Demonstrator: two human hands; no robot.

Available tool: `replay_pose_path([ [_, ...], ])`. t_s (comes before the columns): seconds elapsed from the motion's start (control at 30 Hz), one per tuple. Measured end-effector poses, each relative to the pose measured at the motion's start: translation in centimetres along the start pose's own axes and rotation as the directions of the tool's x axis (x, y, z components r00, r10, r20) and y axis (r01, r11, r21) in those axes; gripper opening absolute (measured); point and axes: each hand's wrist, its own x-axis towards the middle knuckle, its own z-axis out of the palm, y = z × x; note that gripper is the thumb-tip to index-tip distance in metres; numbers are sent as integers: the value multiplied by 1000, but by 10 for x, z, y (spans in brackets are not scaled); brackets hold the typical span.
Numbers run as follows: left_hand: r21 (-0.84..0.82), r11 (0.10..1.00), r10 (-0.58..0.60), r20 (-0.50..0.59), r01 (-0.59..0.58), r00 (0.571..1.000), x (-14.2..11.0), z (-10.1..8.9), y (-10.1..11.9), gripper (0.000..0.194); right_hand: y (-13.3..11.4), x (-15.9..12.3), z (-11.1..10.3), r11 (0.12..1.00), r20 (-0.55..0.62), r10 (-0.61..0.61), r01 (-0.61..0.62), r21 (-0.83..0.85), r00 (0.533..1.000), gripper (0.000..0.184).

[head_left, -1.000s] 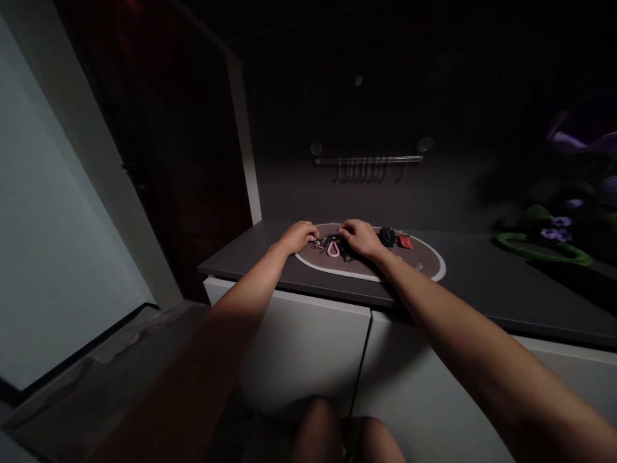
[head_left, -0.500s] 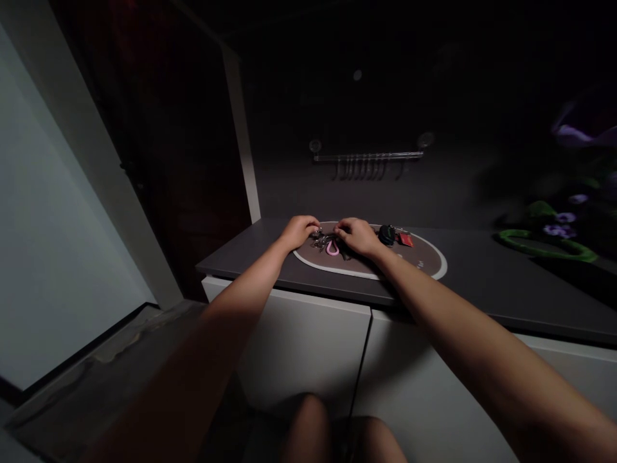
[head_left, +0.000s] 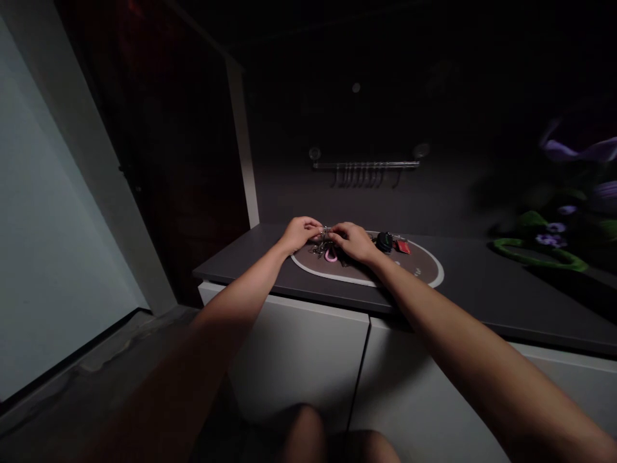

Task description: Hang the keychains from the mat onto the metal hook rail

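On the brown oval mat with a pale rim (head_left: 424, 260) lies a bunch of keys (head_left: 319, 249), metallic and small in the picture. My left hand (head_left: 299, 235) pinches at the keys from the left, thumb and fingers together. Close by on the right, my right hand (head_left: 355, 242) is closed in a pinch on the same shiny metal pieces, which bridge the small gap between my fingertips. Just below them rests a pink loop (head_left: 330, 256). Exactly which piece each hand grips is too small to tell.
Right of my right hand, a black rounded item (head_left: 384, 242) and a red tag (head_left: 403, 247) lie on the mat. A rail with several hooks (head_left: 366, 165) is fixed to the wall. Purple flowers (head_left: 552, 235) with a green ring-shaped base (head_left: 540, 259) stand far right on the dark counter (head_left: 477, 283).
My fingertips have drawn closer together, with metal pieces now raised between them. The view has tilted slightly, so the counter and rail sit a little lower.
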Motion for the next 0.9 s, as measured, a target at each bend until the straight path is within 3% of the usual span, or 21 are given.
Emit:
replay_pose_path([
  [0.43,-106,994,-17,-1,17,1000,-2,2,3,24,2,0,-1,990,-98,-74,85,110,992,16],
  [0.9,-142,988,-56,22,59,998,-2,10,3,26,2,-1,-3,973,-76,-5,22,231,997,23],
])
